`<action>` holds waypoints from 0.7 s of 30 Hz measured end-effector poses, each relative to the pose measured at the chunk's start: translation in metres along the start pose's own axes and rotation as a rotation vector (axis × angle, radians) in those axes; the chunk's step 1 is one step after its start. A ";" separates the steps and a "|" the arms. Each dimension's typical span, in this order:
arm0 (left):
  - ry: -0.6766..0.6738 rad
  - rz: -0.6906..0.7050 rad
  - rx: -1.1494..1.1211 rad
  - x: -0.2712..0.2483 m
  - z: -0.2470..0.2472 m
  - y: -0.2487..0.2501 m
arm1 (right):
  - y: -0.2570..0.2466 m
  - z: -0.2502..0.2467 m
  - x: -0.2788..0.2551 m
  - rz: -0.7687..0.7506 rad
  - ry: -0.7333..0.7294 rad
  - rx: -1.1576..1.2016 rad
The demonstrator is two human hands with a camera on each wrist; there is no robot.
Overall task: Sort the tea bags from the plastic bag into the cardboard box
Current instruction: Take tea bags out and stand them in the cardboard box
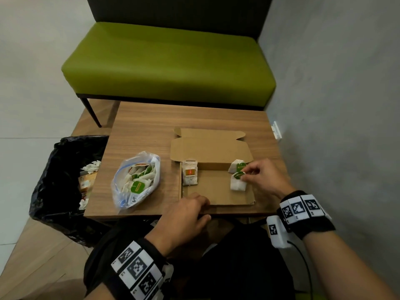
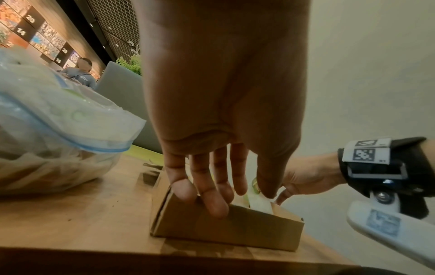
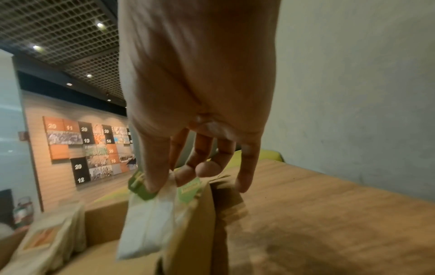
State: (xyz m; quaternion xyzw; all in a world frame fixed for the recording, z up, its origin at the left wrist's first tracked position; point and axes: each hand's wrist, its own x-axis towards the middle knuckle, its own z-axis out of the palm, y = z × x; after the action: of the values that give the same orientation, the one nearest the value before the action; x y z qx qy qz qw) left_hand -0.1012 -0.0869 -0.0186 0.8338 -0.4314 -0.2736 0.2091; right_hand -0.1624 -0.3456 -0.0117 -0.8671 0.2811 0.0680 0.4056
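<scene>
An open cardboard box (image 1: 218, 194) lies on the wooden table (image 1: 147, 126). A stack of orange-tagged tea bags (image 1: 190, 173) stands at its left end, and a green-tagged tea bag (image 1: 236, 166) at its back right. My right hand (image 1: 245, 174) pinches the green tag of another white tea bag (image 1: 237, 184), which hangs just inside the box's right wall (image 3: 146, 227). My left hand (image 1: 195, 205) rests with nearly straight fingers (image 2: 216, 206) on the box's front wall (image 2: 235, 228). A clear zip plastic bag (image 1: 136, 180) with several tea bags lies left of the box.
A bin lined with a black bag (image 1: 58, 187) stands against the table's left side. A green bench (image 1: 168, 68) is behind the table and a grey wall (image 1: 335, 105) runs along the right. A person (image 2: 81, 73) sits far off in the left wrist view.
</scene>
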 end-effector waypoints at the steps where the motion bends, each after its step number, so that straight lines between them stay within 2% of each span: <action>1: 0.000 0.004 0.002 0.001 0.000 -0.001 | 0.000 0.003 0.003 0.012 0.014 -0.041; 3: -0.001 0.010 0.005 0.002 0.000 -0.001 | 0.003 0.008 0.010 0.025 0.076 -0.170; 6: -0.008 0.013 -0.001 0.003 -0.001 -0.002 | 0.001 0.010 0.017 -0.033 0.175 -0.371; 10: -0.008 0.030 -0.007 0.004 -0.002 -0.004 | -0.003 0.011 0.019 -0.093 0.262 -0.502; 14: -0.008 0.041 -0.009 0.005 -0.003 -0.004 | -0.005 0.010 0.016 -0.103 0.337 -0.480; 21: -0.007 0.042 -0.002 0.005 -0.005 -0.002 | -0.004 0.012 0.018 -0.057 0.363 -0.461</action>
State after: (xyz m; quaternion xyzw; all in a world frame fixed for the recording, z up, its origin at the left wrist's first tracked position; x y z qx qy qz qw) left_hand -0.0946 -0.0896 -0.0175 0.8236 -0.4493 -0.2723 0.2140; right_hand -0.1438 -0.3430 -0.0234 -0.9419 0.3019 -0.0376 0.1426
